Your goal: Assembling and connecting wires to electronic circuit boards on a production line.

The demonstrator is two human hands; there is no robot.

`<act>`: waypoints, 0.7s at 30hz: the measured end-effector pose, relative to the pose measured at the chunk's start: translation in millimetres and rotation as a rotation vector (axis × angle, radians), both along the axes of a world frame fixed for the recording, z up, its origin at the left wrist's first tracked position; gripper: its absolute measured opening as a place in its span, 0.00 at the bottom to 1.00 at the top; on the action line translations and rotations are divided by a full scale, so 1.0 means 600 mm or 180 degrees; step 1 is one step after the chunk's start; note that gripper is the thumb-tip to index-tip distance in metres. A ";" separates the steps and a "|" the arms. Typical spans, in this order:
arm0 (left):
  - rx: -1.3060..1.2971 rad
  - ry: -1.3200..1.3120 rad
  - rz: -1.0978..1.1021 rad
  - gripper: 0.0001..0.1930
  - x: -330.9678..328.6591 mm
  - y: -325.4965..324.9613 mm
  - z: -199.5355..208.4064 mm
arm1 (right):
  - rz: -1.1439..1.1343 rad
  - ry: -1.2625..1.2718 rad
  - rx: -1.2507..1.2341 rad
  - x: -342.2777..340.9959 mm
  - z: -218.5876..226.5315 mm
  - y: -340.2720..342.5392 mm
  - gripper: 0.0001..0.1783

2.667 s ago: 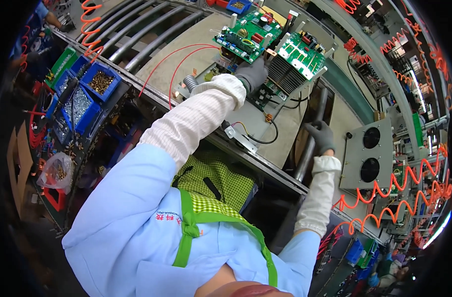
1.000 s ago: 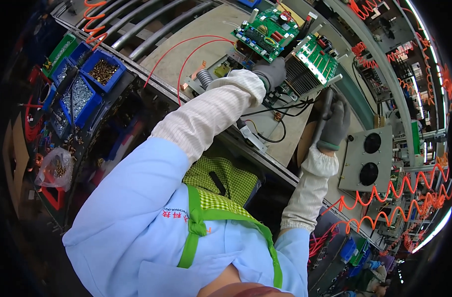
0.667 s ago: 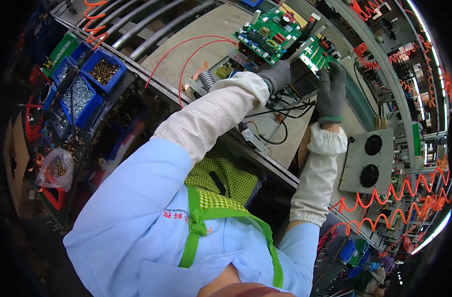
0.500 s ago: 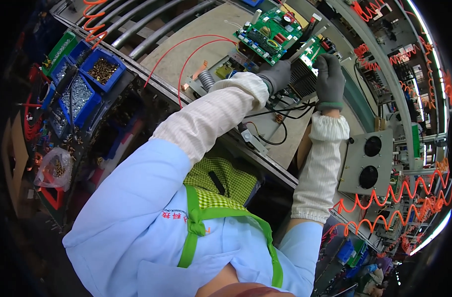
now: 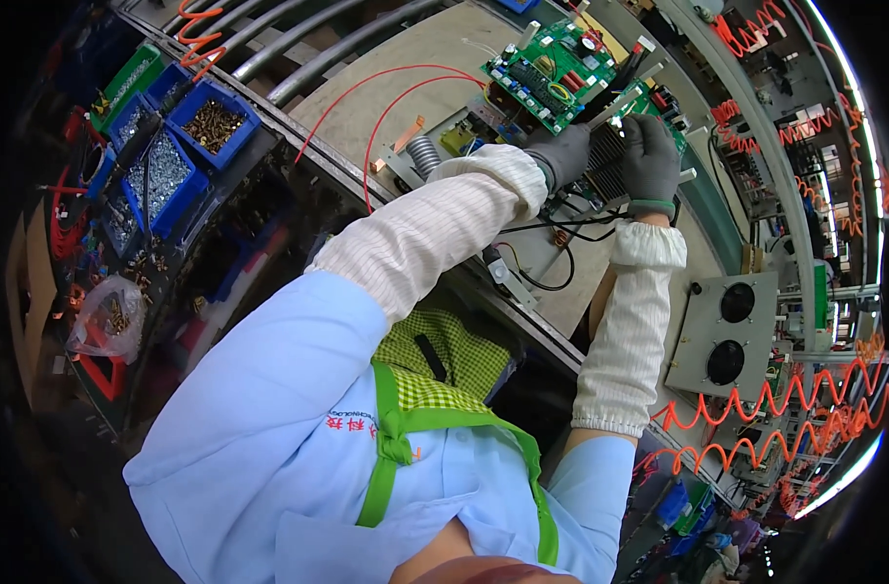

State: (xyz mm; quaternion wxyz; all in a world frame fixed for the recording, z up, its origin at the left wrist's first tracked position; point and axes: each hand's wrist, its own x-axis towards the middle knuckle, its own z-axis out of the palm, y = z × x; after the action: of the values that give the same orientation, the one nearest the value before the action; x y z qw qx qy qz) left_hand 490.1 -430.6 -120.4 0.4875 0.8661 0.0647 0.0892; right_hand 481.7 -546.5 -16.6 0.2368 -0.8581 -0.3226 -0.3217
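"From the head view, where are the hands?"

"Both are gloved in grey, over the worktop [image 5: 357, 107]. The left hand [image 5: 563, 158] is at the near edge of a green circuit board [image 5: 547, 80], just beside a black finned heat sink [image 5: 603, 164]."

"And its grip?"

"Partly curled. The fingertips are hidden, so I can't tell whether it has hold of anything."

"The right one?"

"The right hand [image 5: 651, 161] is by the heat sink's right part, its grip bent inward near a second green board [image 5: 665, 101]. Whether it pinches something, I can't tell either."

"Any writing?"

"On the light blue shirt [image 5: 240, 389], a chest print [image 5: 350, 424]: red characters with smaller dark lettering, beside the green apron strap [image 5: 391, 443]. Marks on the boards are too small to read."

"What else is about?"

"Red wires [image 5: 415, 82] curve from near the first board to the worktop's near edge. A grey panel [image 5: 696, 336] with two black fans [image 5: 726, 361] sits to the right. On the left, blue bins [image 5: 238, 144] hold brass-coloured and silvery small parts [image 5: 162, 175]."
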 end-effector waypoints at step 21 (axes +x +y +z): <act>0.0023 0.0542 0.0111 0.11 0.011 -0.014 -0.001 | -0.0019 -0.0033 -0.0204 0.003 -0.002 -0.008 0.12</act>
State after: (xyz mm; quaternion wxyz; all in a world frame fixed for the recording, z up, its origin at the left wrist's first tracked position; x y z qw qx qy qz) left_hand 496.5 -439.0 -121.2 0.4755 0.8711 0.1207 0.0239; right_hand 483.4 -551.4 -18.0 0.2066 -0.8645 -0.3314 -0.3164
